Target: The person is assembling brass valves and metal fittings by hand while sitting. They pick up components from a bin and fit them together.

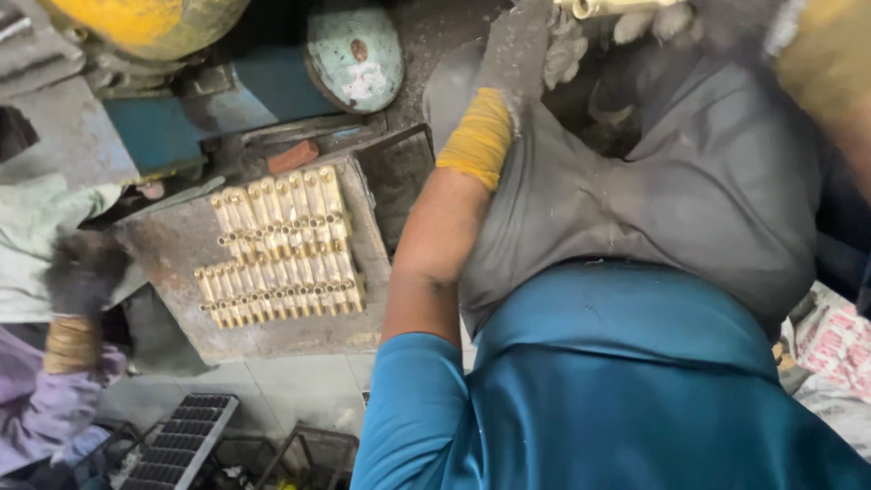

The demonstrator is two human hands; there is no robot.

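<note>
My left hand, in a dusty grey glove with a yellow cuff, reaches up to the top edge of the view. A brass piece lies there, cut off by the frame. The gloved fingers of my right hand curl under that piece. The left glove's fingers sit beside its left end, too blurred to show a grip. A grey apron and a blue shirt fill the space below my arms.
Rows of several brass fittings lie on a grey metal slab at the left. A co-worker's dark gloved hand hovers by its left edge. A blue machine base and a round pale cover stand behind. Grated crates sit on the floor.
</note>
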